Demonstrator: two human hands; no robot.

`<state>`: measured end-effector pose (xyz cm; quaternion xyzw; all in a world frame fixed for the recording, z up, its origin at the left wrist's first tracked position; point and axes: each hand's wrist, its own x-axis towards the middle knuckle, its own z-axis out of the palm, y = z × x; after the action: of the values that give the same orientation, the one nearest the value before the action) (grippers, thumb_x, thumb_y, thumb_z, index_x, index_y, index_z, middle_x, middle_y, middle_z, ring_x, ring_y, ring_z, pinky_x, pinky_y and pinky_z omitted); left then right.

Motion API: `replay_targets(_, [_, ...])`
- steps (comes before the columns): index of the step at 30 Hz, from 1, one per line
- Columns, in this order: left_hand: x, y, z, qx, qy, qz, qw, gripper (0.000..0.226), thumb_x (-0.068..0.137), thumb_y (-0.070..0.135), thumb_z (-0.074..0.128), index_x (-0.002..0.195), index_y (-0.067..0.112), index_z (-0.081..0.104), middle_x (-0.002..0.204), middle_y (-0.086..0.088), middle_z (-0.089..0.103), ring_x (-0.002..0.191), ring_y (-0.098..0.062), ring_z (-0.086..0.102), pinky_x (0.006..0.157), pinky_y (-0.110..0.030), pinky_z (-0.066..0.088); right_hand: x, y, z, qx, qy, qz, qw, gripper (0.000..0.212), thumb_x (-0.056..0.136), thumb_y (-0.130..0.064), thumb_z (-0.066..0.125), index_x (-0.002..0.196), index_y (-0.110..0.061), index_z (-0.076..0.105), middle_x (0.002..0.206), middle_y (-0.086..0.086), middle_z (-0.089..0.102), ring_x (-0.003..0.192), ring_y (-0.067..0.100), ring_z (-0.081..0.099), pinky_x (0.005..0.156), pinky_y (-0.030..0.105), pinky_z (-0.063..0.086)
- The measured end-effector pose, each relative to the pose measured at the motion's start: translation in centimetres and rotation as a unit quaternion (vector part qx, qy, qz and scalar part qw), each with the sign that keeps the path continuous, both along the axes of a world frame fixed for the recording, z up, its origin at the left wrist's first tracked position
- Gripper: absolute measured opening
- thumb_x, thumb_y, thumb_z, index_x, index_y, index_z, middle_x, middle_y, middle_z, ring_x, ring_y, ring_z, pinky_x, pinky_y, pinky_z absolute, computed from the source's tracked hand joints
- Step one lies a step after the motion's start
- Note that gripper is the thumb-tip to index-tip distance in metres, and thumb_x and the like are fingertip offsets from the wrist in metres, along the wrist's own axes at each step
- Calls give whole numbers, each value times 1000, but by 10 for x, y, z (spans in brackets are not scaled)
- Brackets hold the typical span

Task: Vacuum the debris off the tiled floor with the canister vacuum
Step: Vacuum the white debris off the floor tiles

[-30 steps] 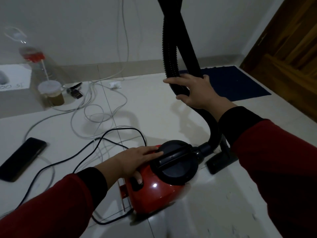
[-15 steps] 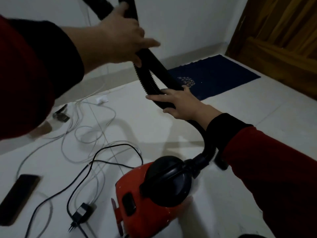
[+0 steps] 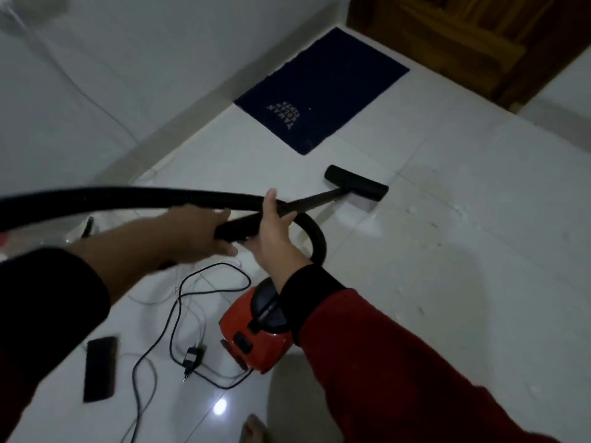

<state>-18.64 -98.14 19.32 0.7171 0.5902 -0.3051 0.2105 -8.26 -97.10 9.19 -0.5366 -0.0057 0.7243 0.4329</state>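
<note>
Here, near the middle of the frame, both hands are closed on the black wand handle (image 3: 238, 230) of the vacuum. The left hand (image 3: 195, 235) wraps its fingers round the thick rear end of the handle, and the right hand (image 3: 273, 231) grips just ahead of it, thumb pointing up. From the handle a thin black tube (image 3: 311, 201) slopes down toward the upper right to the floor nozzle (image 3: 356, 182), which lies flat on the white tiled floor (image 3: 447, 282) just below the dark blue mat (image 3: 323, 91). Pale specks of debris (image 3: 415, 210) lie scattered on the tiles to the right of the nozzle. The ribbed hose (image 3: 112, 199) arcs off to the left edge. The red canister (image 3: 256, 330) sits on the floor at lower centre, partly behind the right sleeve. Its black power cord (image 3: 179, 314) loops to the left, the plug (image 3: 191, 359) loose on the tiles, and a dark phone (image 3: 99, 367) lies at lower left.
</note>
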Motion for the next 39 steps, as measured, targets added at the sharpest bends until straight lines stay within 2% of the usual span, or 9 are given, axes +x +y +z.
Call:
replay_targets(2, [4,-30,19,-84,-84,63,991,79,89,53,47,150,24,5,125,-10,59,66,-2,64,71,-21,48,-6,-19,16,-57,-50,11,997,95,90,-43,59,145,-42,-19,149,15,36,125,34,49,95,50,48])
replay_targets(4, [1,-59,39,-174,-169,174,955,76,92,49,44,149,31,-4,110,-6,61,50,-3,66,56,-20,54,-7,-43,27,-100,-83,25,991,89,93,-38,54,146,-42,-17,145,14,42,120,32,53,98,50,46])
replay_targets(9, [-17,-110,82,-306,-244,304,869,69,95,40,44,147,40,-3,93,-15,56,47,-11,63,53,-24,54,-10,-100,57,-151,-22,-49,987,81,96,-28,51,147,-45,-9,98,9,59,68,21,63,61,34,56])
replay_targets(15, [-51,-166,94,-341,-224,246,879,73,95,39,43,147,35,-8,89,-12,55,43,-7,58,50,-20,51,-46,-177,71,-175,-21,-114,978,80,94,-26,57,150,-38,2,97,4,55,76,17,60,55,29,51])
replay_targets(18, [-74,-208,90,-351,-224,247,875,74,95,38,45,147,36,-8,89,-12,53,49,-12,56,52,-23,53,-69,-222,70,-184,-29,-128,974,82,96,-29,54,149,-41,-8,116,10,53,79,18,61,51,29,51])
replay_targets(21, [-100,-245,87,-362,-213,218,881,73,96,39,44,148,35,-8,90,-11,55,52,-12,58,54,-22,53,-93,-266,69,-191,-30,-123,973,79,97,-27,49,148,-42,-9,91,5,52,63,19,59,41,25,49])
replay_targets(25, [-131,-285,76,-377,-215,226,872,72,96,39,45,149,36,-4,87,-11,54,48,-10,57,52,-22,52,-122,-314,62,-199,-18,-119,973,77,98,-27,47,148,-40,-10,86,5,52,63,18,60,53,30,51])
replay_targets(34, [-165,-381,39,-374,-269,300,835,71,92,47,48,147,43,3,90,-13,58,49,-8,61,54,-23,52,-146,-401,48,-193,-2,-99,976,71,99,-27,44,148,-44,-5,134,14,42,68,22,58,51,29,52])
replay_targets(39, [-155,-428,21,-358,-316,333,813,72,92,45,50,146,44,4,91,-13,58,52,-9,62,54,-23,52,-145,-446,44,-187,-25,-91,978,70,98,-26,46,148,-47,2,76,5,53,50,12,52,41,20,48])
